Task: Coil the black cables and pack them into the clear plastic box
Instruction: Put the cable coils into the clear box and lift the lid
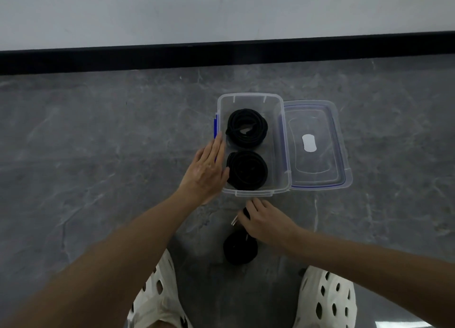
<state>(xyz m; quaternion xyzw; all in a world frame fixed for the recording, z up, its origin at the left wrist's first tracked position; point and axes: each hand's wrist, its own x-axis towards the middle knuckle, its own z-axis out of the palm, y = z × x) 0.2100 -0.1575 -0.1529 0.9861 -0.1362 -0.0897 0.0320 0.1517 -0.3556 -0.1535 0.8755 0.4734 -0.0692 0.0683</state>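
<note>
Rests the left grip [208, 170] open and flat, fingers straight, against the outer left wall of the clear plastic box [250, 95], thumb reaching the rim. Directly right of this grip, inside the box: the near coil [247, 171] of black cable, wound round and lying flat. Beyond it, level with the fingertips: the far coil [234, 128], just beside the near one. Just ahead of the fingertips, on the same wall: a blue clip [216, 128].

Curls the right grip [264, 223] around the loose end of the third cable [240, 247], closed on it just short of the box's near wall. Left of this grip, sticking out past the fingers: a silver plug [234, 221]. Behind this grip, toward the body: the rest of the third cable, bunched in a rough coil on the grey floor [98, 143]. Ahead and to the right of this grip: the clear lid [317, 115], flat on the floor just beside the box's right wall, with a white label [309, 143] at its middle. On either side of the floor coil: white perforated clogs [157, 295].
</note>
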